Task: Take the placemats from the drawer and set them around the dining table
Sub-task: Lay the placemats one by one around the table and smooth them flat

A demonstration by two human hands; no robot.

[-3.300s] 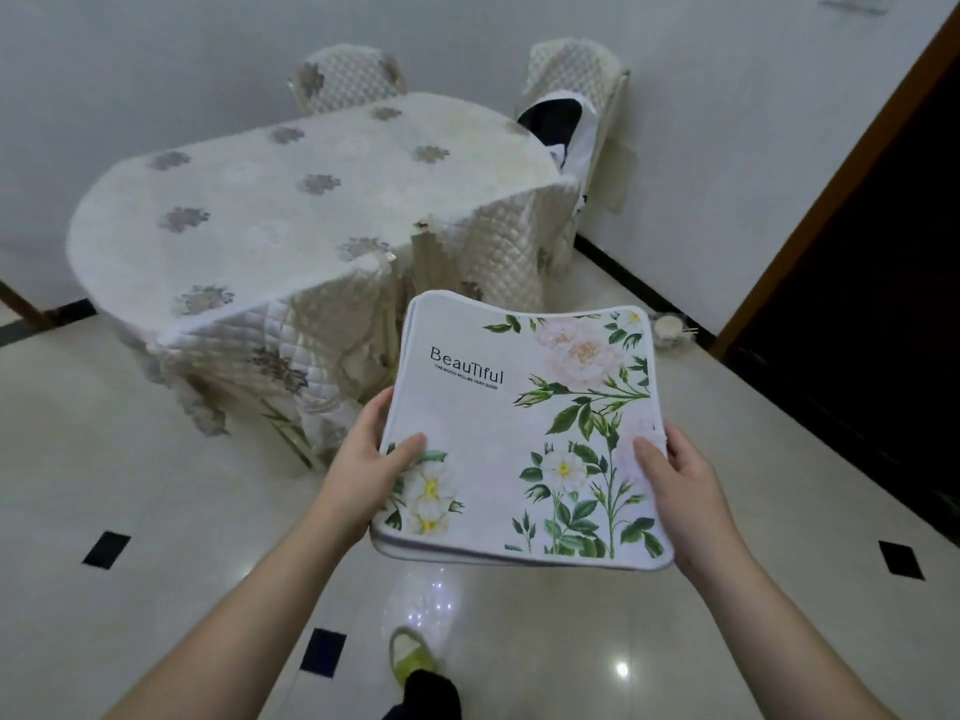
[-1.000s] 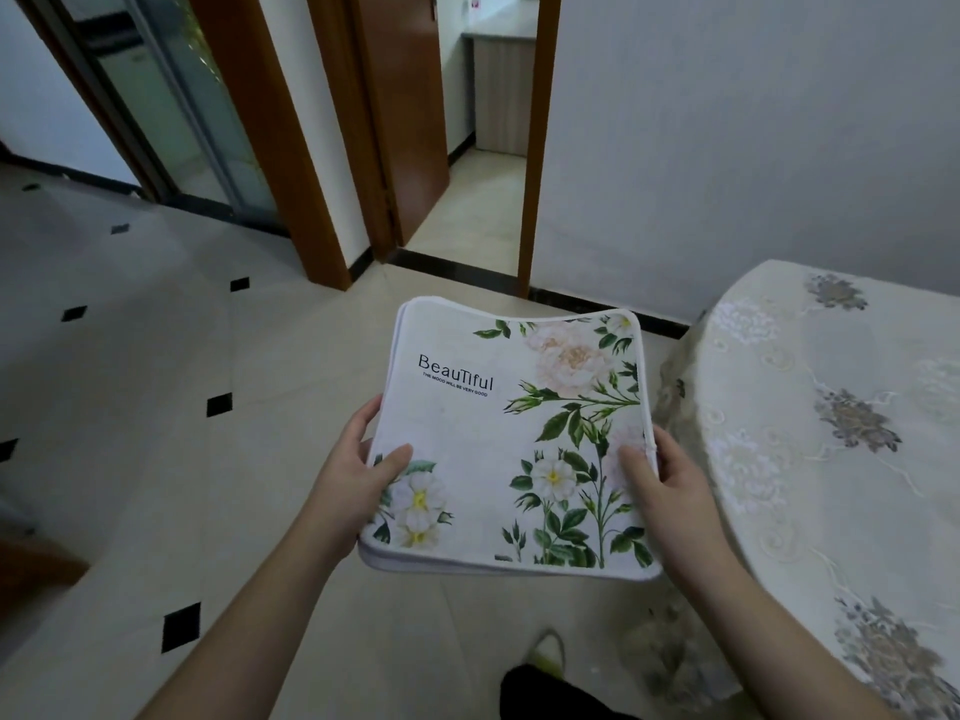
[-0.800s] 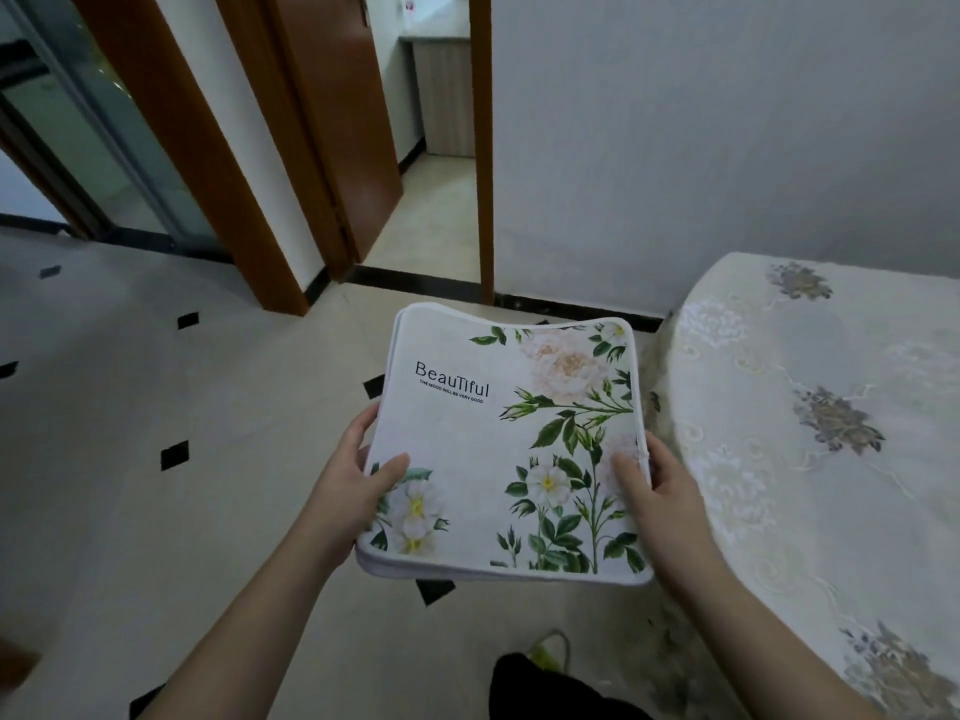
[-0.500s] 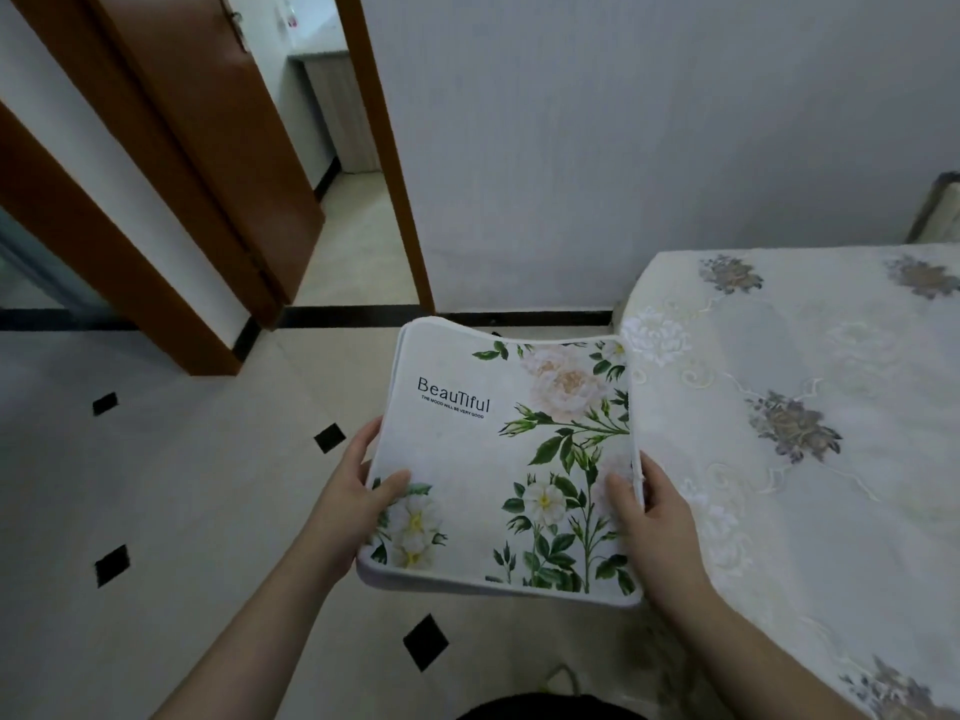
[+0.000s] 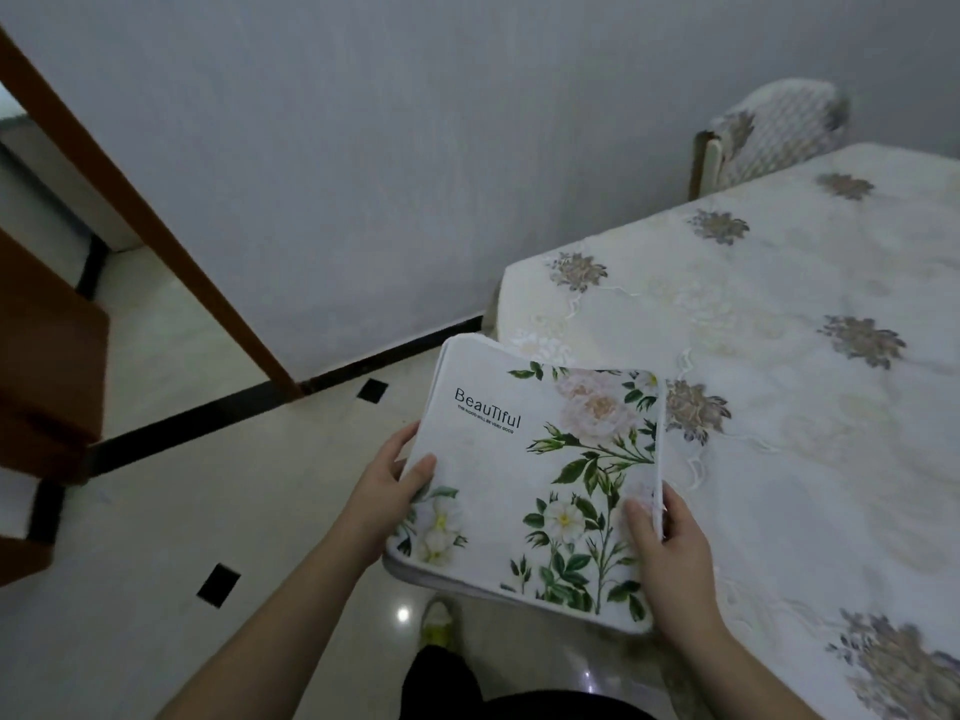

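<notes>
Two hands carry a stack of placemats [image 5: 524, 475] in the air, just off the near left corner of the worktop [image 5: 779, 407], and none of the mats lies on it yet. The left hand [image 5: 382, 504] grips the stack's left edge, thumb laid flat on the top mat by a white printed flower, the other fingers [image 5: 402, 439] curled round under the edge. The right hand [image 5: 670, 553] takes the right edge, and here its thumb and fingers pinch the border of the top mat, which stands lifted a little from the ones below. The top mat is white with green leaves, pale pink and white blooms, and the word "BeauTiful" printed toward its far left corner. How many mats lie in the stack cannot be told; several edges show at the far left corner. The stack's right side overhangs the worktop's left edge, above the cream embroidered tablecloth [image 5: 753, 314] with its grey-brown flower motifs. At the far end of the worktop stands a chair [image 5: 774, 129] in a quilted cover, against the grey wall [image 5: 389, 148]. On the left a brown door frame [image 5: 156, 236] slants down to the pale tiled floor [image 5: 182, 511] with small black diamond insets. Below the stack a foot in a yellow-green slipper [image 5: 439, 623] shows on the floor.
</notes>
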